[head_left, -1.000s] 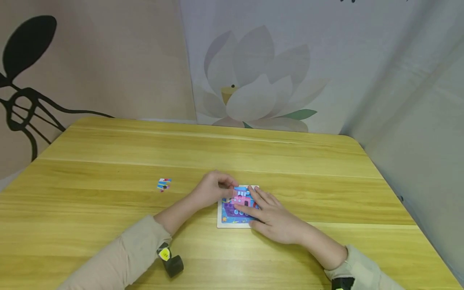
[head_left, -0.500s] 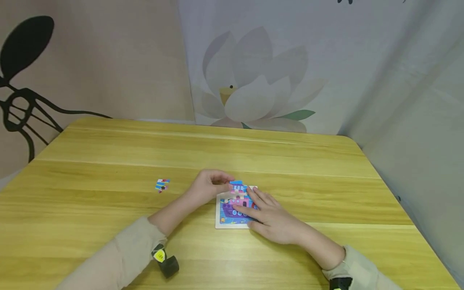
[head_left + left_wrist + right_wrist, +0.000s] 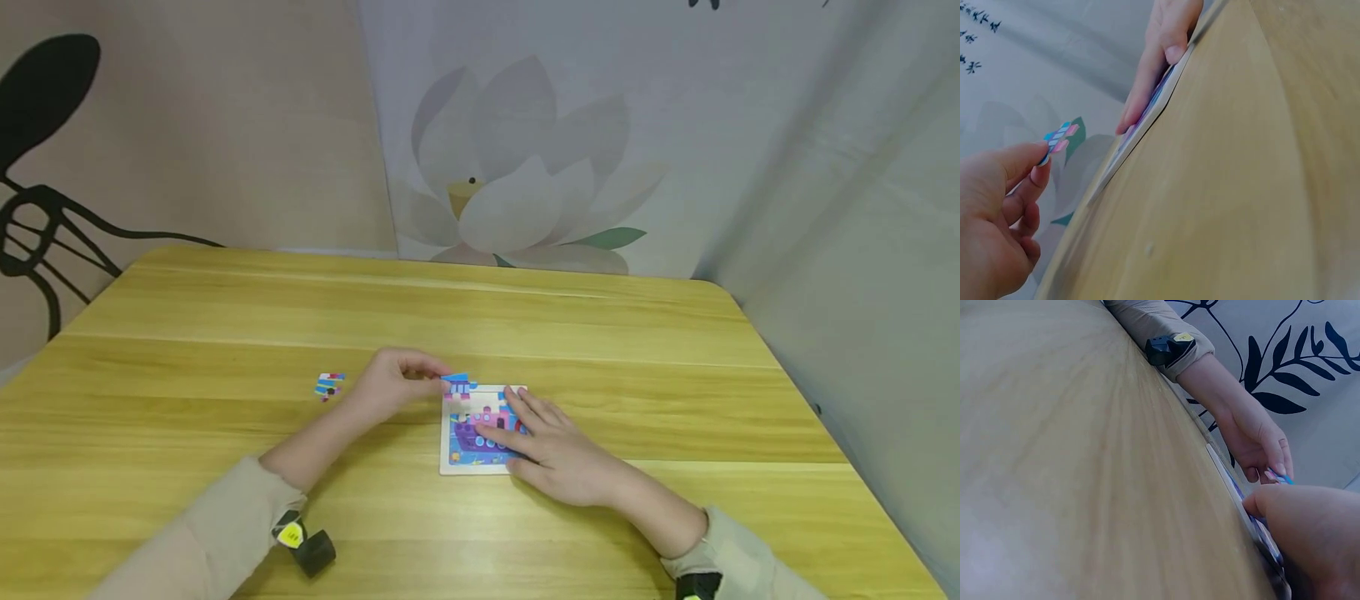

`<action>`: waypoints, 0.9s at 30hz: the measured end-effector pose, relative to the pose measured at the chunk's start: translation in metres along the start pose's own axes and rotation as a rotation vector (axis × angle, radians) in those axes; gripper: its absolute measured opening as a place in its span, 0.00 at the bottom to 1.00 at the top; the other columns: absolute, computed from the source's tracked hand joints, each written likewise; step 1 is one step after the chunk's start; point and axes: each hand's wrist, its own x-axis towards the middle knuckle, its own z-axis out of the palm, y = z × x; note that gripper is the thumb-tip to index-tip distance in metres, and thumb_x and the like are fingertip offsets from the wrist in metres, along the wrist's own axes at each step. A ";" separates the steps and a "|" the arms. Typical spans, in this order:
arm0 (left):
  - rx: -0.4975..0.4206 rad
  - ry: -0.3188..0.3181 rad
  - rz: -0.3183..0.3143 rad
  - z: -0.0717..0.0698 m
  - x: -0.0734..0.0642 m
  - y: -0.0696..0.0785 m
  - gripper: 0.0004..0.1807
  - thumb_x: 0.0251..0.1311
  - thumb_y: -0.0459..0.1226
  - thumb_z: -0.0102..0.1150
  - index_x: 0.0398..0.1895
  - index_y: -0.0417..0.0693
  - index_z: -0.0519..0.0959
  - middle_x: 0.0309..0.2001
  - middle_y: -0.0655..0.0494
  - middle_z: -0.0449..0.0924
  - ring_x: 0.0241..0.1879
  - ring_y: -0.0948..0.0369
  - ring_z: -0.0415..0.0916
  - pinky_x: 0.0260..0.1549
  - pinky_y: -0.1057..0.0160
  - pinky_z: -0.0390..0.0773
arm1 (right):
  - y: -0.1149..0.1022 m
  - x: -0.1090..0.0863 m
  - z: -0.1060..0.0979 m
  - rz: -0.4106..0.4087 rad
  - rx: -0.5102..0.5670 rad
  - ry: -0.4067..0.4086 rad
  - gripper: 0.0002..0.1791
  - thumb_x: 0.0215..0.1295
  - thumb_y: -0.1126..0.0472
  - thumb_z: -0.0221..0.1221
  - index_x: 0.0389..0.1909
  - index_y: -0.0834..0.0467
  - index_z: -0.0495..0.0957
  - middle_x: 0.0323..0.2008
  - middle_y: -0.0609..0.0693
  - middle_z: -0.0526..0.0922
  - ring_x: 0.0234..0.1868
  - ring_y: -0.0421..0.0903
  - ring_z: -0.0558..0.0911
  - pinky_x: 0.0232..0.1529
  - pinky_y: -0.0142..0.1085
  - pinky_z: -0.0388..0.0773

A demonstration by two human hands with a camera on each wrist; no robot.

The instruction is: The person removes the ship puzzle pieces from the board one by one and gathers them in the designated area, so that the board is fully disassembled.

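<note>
My left hand (image 3: 392, 385) pinches a jigsaw puzzle piece (image 3: 459, 387) between thumb and fingers, just above the far left corner of a white-framed puzzle board (image 3: 480, 470). Blue, white and pink show on the piece (image 3: 1060, 139), which is off the board in the left wrist view. The board bears a pink and purple ship picture with a pale bare strip near its top. My right hand (image 3: 558, 457) lies with fingers spread over the board's right side and hides that part. In the right wrist view, the thumb of the right hand (image 3: 1316, 531) touches the board's edge.
Left of the board, a small group of puzzle pieces (image 3: 328, 386) lies on the wooden table (image 3: 600, 333). A printed fabric backdrop (image 3: 525, 150) stands behind the table's far edge. Each wrist wears a dark camera (image 3: 313, 552).
My left hand has lifted the puzzle piece out of the upper part of the board and moved it left, uncovering a pale strip. The right hand has stayed on the board.
</note>
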 end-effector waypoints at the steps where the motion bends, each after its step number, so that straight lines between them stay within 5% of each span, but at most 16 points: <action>1: 0.001 -0.001 -0.007 -0.002 -0.001 0.000 0.08 0.55 0.39 0.68 0.38 0.48 0.86 0.37 0.57 0.82 0.38 0.55 0.72 0.35 0.59 0.72 | 0.000 0.000 0.000 0.001 0.000 0.000 0.26 0.75 0.48 0.42 0.72 0.33 0.54 0.75 0.53 0.34 0.74 0.50 0.33 0.69 0.52 0.35; 22: 0.111 0.032 0.001 -0.053 -0.024 -0.016 0.08 0.55 0.37 0.68 0.37 0.45 0.86 0.37 0.54 0.81 0.40 0.54 0.71 0.37 0.56 0.69 | 0.001 0.000 0.001 -0.017 -0.017 0.013 0.26 0.76 0.48 0.42 0.72 0.35 0.55 0.75 0.53 0.35 0.74 0.50 0.34 0.69 0.52 0.36; 27: 0.140 0.039 -0.015 -0.064 -0.026 -0.022 0.09 0.55 0.38 0.68 0.37 0.44 0.85 0.37 0.53 0.81 0.36 0.53 0.69 0.31 0.60 0.70 | 0.000 0.000 0.001 -0.014 -0.015 0.012 0.26 0.76 0.48 0.42 0.72 0.35 0.55 0.75 0.53 0.35 0.74 0.50 0.34 0.69 0.52 0.36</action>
